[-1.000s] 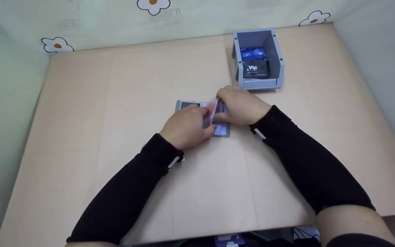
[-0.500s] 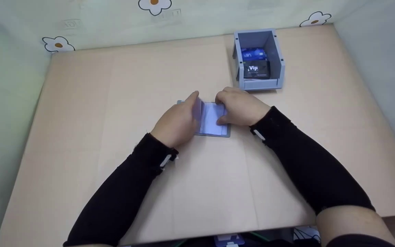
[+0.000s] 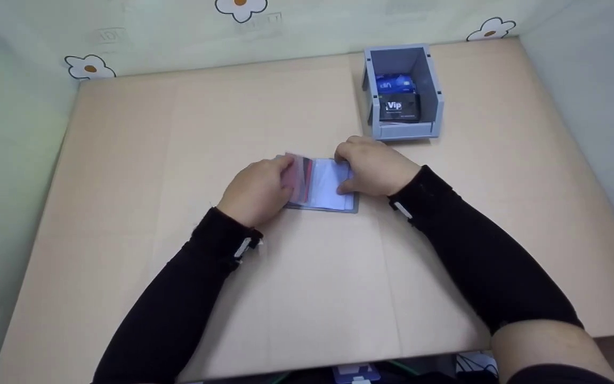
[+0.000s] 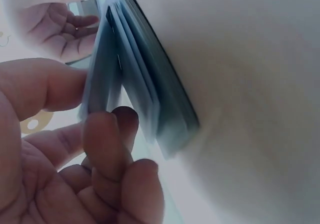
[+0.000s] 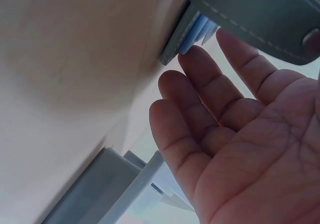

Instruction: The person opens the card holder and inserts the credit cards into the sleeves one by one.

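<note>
A card holder (image 3: 330,184) with a grey-green stitched cover lies spread on the table, its clear sleeves showing. My left hand (image 3: 255,193) pinches a raised sleeve (image 3: 297,178) at its left side, one with a reddish tint. Seen from the left wrist, the lifted leaf (image 4: 102,59) sits between thumb and fingers, apart from the stack of sleeves (image 4: 137,79) below. The right hand (image 3: 375,166) holds the holder's right edge, thumb over the pale page. A strap with a snap button (image 5: 255,21) stands out by that hand in the right wrist view.
Behind the right hand stands a grey open-front bin (image 3: 408,131). Inside it are a black box marked Vip (image 3: 400,109) and a blue item (image 3: 395,84). Flower-patterned walls border the table (image 3: 205,133) at the back and sides.
My left hand has turned sleeves over from right to left, moving left with them and uncovering the pale right-hand page. The right hand has stayed at the holder's right edge.
</note>
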Motion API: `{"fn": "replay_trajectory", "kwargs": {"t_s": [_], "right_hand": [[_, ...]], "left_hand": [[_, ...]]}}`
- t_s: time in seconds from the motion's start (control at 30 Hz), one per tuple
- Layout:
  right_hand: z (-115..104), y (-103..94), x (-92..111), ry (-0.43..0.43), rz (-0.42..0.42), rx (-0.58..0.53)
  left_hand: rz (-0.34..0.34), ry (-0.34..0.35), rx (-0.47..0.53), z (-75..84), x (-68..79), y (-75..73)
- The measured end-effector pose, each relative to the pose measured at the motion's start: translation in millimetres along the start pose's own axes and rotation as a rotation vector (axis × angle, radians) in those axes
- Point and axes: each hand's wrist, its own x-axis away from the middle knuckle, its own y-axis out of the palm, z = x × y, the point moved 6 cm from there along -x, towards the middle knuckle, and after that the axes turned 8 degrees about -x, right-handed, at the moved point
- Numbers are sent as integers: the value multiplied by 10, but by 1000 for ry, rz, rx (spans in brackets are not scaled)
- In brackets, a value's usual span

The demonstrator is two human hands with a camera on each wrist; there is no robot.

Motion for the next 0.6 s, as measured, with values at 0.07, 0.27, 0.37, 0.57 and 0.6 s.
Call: {"fn": "replay_trajectory", "kwargs": {"t_s": [0.07, 0.27, 0.37, 0.57, 0.6], "right_hand": [[-2, -1, 0, 0, 1, 1], [-13, -43, 9, 4, -4, -3], [-19, -177, 40, 26, 22, -48], [183, -711, 69, 164, 191, -99], [252, -802, 55, 199, 209, -90]], "left_hand": [[-5, 0, -11, -27, 10, 0], [-12, -7, -38, -95, 27, 19], [-13, -15, -54, -125, 31, 16], [-41, 50, -85, -158, 5, -9], [-54, 67, -86, -167, -4, -6]]}}
